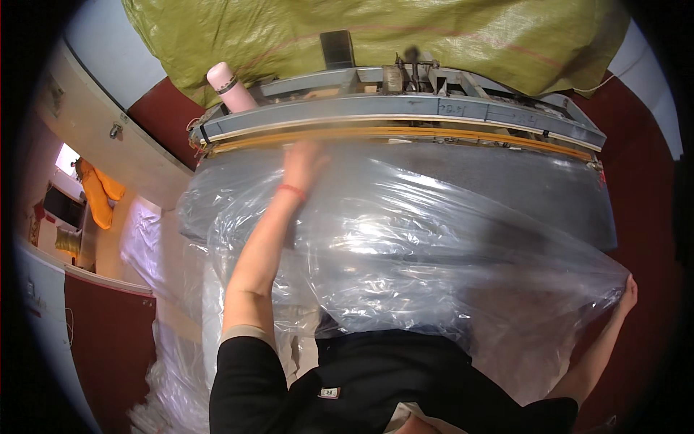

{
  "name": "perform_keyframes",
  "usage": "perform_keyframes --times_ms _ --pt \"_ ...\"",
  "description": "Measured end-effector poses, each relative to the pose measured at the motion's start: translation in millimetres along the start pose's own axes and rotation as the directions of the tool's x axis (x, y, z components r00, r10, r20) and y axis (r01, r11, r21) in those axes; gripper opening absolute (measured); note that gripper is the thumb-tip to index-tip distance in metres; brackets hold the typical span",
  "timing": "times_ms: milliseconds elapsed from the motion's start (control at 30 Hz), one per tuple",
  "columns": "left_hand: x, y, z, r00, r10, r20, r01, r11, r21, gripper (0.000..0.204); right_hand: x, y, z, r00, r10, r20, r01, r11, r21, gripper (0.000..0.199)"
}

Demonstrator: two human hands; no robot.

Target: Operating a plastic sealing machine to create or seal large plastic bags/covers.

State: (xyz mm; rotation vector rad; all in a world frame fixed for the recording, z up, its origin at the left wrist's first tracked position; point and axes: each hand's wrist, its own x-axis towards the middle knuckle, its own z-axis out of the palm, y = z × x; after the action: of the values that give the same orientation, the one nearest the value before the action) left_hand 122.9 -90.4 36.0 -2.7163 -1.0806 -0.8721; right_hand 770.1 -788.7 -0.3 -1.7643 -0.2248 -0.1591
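Left hand (305, 166) forward, right hand (630, 292) sideways

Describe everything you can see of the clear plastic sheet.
The clear plastic sheet is thin, glossy film, wrinkled and bright with glare. It lies over the dark grey work surface, leaving the far right part uncovered, and droops at the near side. The right hand grips its right edge. The left hand is blurred at its far side; contact is unclear.

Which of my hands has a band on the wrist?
Your left hand, near the grey metal frame: a red band circles its wrist. Your right hand, holding the edge of the clear plastic sheet at far right, shows none.
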Motion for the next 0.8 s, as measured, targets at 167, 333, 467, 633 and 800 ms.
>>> perform_keyframes --times_ms 167,333,467,633,800 --pt "5.1 -12.9 2.4 0.973 -0.198 -0.114 0.144 0.918 -0.369 0.010 46.4 -10.3 41.2 0.988 -0.069 -0.138 0.005 0.909 -0.417 0.030" --pt "17.0 -18.1 -26.1 0.700 -0.712 -0.058 0.385 0.444 -0.809 0.018 98.8 -52.6 141.6 1.000 0.007 -0.017 -0.006 0.998 0.060 0.025" --pt "-18.4 -107.7 -3.1 0.634 -0.739 -0.228 0.506 0.620 -0.600 0.022 44.8 -63.1 305.1 0.856 -0.507 -0.104 0.421 0.799 -0.431 0.029" --pt "-28.8 -189.7 17.3 0.599 -0.739 -0.309 0.477 0.639 -0.603 0.025 34.4 -68.8 394.3 0.959 -0.282 0.005 0.282 0.959 -0.006 0.017" --pt "-8.8 -189.5 31.5 0.619 -0.750 -0.235 0.366 0.539 -0.759 0.023 50.4 -64.8 401.3 0.929 -0.366 -0.060 0.368 0.930 0.016 0.018"
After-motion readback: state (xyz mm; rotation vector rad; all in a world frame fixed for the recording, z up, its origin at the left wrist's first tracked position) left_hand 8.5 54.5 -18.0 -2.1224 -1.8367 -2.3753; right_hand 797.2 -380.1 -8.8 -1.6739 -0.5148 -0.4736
